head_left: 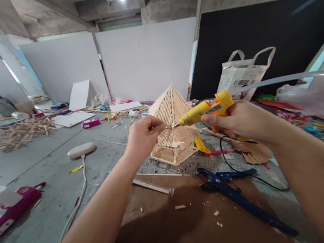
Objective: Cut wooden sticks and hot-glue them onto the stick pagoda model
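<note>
A model pavilion (163,107) built of thin wooden sticks, with a pointed roof, stands on the floor in front of me. My right hand (237,118) grips a yellow hot glue gun (204,109), a clear glue stick trailing from its back. The gun's metal tip is close to the lower part of the roof; whether it touches I cannot tell. At the roof's left side, my left hand (145,133) is closed in a pinch near that tip. What sits between its fingertips is too small to make out.
Dark blue cutters (241,198) lie on a brown board (162,223) with wood scraps. A pile of sticks (28,131) is at left, near a magenta power strip (11,211) and a white corded device (81,150). A white bag (241,75) stands at back right.
</note>
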A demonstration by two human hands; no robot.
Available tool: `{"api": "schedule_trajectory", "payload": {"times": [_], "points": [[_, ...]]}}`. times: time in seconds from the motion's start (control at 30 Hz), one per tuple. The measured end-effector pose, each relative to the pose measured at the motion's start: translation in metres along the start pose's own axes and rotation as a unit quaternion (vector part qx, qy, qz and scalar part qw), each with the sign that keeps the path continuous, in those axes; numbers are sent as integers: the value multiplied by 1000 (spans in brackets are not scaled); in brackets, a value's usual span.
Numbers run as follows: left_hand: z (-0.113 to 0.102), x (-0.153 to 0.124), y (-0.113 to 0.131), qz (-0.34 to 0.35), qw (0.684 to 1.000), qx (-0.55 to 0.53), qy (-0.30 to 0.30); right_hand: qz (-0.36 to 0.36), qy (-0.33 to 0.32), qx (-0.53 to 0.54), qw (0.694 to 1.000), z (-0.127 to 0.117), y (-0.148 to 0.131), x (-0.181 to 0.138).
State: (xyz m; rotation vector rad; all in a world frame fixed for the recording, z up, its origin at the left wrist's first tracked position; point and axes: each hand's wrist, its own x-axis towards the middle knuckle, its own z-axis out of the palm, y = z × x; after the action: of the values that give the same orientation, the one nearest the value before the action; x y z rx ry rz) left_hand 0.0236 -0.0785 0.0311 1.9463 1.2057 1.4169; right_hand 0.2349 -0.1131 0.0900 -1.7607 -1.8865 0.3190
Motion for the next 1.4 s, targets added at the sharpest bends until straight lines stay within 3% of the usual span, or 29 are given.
{"api": "schedule_trajectory", "payload": {"times": [0.2,0.47,0.93,1.4], "points": [[1,2,0,-4,1000,-5,29,-30,15,24,999,2,2,1],[11,7,-2,12,999,-18,35,4,7,-7,1000,3,3,-1],[19,7,-4,87,995,42,31,23,40,169,985,18,26,-19],[24,8,-7,116,992,29,38,13,52,171,984,19,30,-24]]}}
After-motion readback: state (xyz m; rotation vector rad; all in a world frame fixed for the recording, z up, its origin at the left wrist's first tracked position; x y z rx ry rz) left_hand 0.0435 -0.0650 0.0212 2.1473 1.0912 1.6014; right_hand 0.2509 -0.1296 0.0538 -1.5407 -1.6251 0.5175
